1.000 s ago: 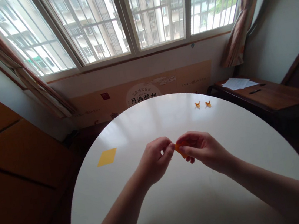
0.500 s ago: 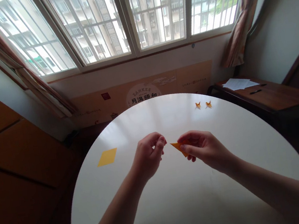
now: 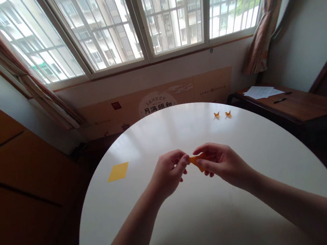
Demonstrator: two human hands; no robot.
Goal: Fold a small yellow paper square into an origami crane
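A small piece of folded orange paper is held above the middle of the table. My right hand pinches its right part between thumb and fingers, which hide some of the folds. At the paper's left tip, my left hand is closed, thumb and index finger pinching the point. Two small folded paper birds stand side by side on the far right of the tabletop. On the left lies a flat yellow paper sheet, apart from both hands.
The round white table fills the foreground. Behind it stand a printed cardboard panel and a barred window. A wooden side table at the right bears white papers and dark pens. An orange-brown cabinet is at the left.
My left hand has moved right and now grips the left tip of the folded paper; before, a gap lay between them. My right hand has stayed nearly still.
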